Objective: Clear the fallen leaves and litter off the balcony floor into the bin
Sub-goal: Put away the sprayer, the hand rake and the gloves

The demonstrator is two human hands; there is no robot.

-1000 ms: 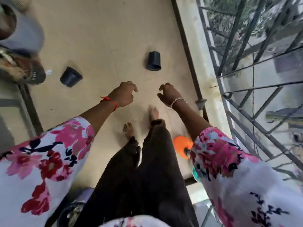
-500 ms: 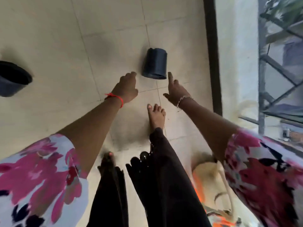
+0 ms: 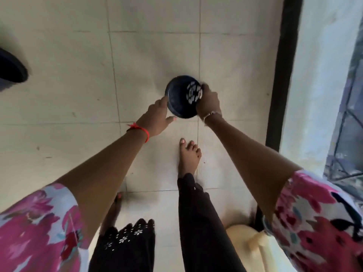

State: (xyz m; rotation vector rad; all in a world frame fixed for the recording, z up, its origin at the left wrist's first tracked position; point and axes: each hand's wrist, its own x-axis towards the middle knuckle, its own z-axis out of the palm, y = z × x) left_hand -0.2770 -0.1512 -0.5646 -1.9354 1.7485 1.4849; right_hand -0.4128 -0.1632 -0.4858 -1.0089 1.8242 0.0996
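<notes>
Pot (image 3: 181, 101) gripped by right hand (image 3: 208, 103), left hand (image 3: 155, 118) alongside

Right hand (image 3: 208, 102) clamped on the side of a small black pot (image 3: 182, 99), its slotted bottom facing up at the camera, left hand (image 3: 155, 118) touching the pot's other side, bare foot (image 3: 188, 156) on the tiled floor (image 3: 78, 75) below, second black pot (image 3: 11, 69) at far left edge

Pale square floor tiles (image 3: 149, 55) with thin grout lines spread under and left of the grip, a dark border strip (image 3: 282, 71) runs right of it, then a whitish ledge (image 3: 318, 85) and metal railing (image 3: 351, 114) in daylight.
</notes>
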